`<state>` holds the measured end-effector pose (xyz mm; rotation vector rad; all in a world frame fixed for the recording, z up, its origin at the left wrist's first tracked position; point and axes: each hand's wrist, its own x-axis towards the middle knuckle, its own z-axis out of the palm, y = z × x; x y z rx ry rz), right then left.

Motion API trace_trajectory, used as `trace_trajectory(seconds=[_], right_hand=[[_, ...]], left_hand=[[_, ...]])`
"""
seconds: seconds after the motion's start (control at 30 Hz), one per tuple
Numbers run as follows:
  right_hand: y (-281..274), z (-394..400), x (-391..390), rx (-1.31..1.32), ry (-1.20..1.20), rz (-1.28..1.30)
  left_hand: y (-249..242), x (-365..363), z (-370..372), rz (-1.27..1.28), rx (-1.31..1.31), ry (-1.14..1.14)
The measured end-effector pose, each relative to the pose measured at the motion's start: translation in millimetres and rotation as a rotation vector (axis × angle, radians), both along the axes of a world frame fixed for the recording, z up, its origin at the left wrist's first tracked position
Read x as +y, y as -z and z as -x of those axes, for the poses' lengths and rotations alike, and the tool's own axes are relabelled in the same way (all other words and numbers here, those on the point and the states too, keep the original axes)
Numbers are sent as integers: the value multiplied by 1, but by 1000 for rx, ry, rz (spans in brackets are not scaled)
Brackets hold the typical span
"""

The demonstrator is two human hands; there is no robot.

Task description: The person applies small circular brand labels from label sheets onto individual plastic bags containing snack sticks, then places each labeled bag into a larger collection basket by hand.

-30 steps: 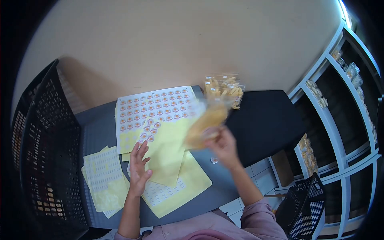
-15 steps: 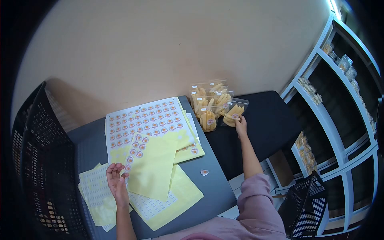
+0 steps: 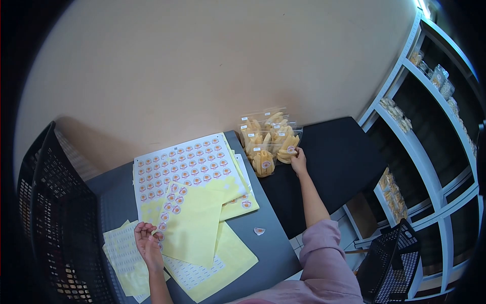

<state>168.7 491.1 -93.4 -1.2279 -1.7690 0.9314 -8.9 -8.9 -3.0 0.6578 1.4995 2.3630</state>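
Observation:
My left hand (image 3: pixel 148 248) has its fingers curled at the lower left edge of a yellow sticker sheet (image 3: pixel 195 218), which carries a few round stickers along that side. The sheet lies over a fuller white sheet of round stickers (image 3: pixel 185 157). With my right hand (image 3: pixel 299 163) I grip the side of a clear zip bag of long yellow snack pieces (image 3: pixel 288 149), which has a round sticker on its front. The bag stands against several similar bags, including a front snack bag (image 3: pixel 263 163) with a round sticker low on it.
A loose sticker piece (image 3: pixel 259 231) lies on the grey table (image 3: pixel 273 256). Small-label sheets (image 3: pixel 121 248) lie at the left and under the yellow sheet. A black basket (image 3: pixel 55 213) stands left, another black basket (image 3: pixel 390 263) lower right. A white shelf (image 3: pixel 422 162) with packed snacks is at right.
My right hand has moved the snack bag left, up against the other bags, and it now stands more upright. My left hand stays at the sheet's edge. The camera view has shifted slightly.

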Motion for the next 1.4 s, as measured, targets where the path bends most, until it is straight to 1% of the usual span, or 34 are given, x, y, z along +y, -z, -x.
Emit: trace_trajectory(seconds=[0.07, 0.27, 0.37, 0.43, 0.53, 0.63, 0.73, 0.77, 0.8, 0.87, 0.9, 0.93, 1.0, 1.03, 1.07, 1.1, 1.13, 1.2, 1.23, 1.27, 1.3, 1.33, 1.37, 1.4], right_hand=[[4, 2, 6, -4, -22, -17], [5, 4, -5, -29, 45, -98], [4, 4, -12, 26, 71, -88], [-5, 1, -22, -130, 91, -173], [-13, -3, -36, -177, 155, -249], [-23, -12, -44, -219, 225, -221], [-36, -20, -41, -97, 354, -382], [-42, -23, -38, -27, 383, -472], [-56, -22, -40, 41, 409, -561], [-105, -10, -60, 180, 454, -635], [-132, 0, -74, 261, 422, -673], [-161, 13, -91, 346, 386, -710], [-216, 44, -132, 416, 298, -842], [-243, 62, -156, 490, 221, -882], [-270, 83, -182, 569, 140, -919], [-294, 104, -210, 648, 42, -958], [-317, 125, -241, 728, -58, -990], [-361, 164, -314, 848, -297, -1075], [-380, 183, -352, 875, -415, -1146], [-397, 200, -391, 909, -535, -1214], [-412, 214, -431, 886, -657, -1260], [-425, 227, -471, 870, -782, -1306], [-441, 236, -512, 755, -894, -1439], [-450, 248, -550, 637, -1003, -1576]], left_hand=[[1, 1, 4, -38, -44, 28], [-4, 1, 6, -45, 14, 29], [-14, -5, 6, -64, 44, 8], [-22, -10, 7, -86, 56, -10], [-34, -21, 6, -126, 84, -35], [-51, -32, 0, -172, 114, -17], [-62, -48, -5, -152, 155, -1], [-67, -51, -10, -130, 188, -37], [-68, -59, -11, -129, 191, -41], [-65, -84, -16, -92, 213, -10], [-67, -93, -22, -42, 275, -73], [-66, -110, -26, -42, 276, -90], [-60, -151, -38, 153, 131, -61], [-56, -169, -44, 149, 131, -88], [-53, -187, -50, 291, 113, -55], [-52, -203, -56, 435, 91, -25], [-54, -217, -63, 436, 86, -62], [-60, -247, -82, 642, 18, -6], [-62, -262, -89, 651, 5, -49], [-63, -277, -94, 690, 9, -38], [-62, -294, -98, 728, 10, -32], [-46, -314, -103, 736, -10, -91], [-19, -336, -109, 741, 63, -131], [-5, -357, -117, 749, 133, -170]])
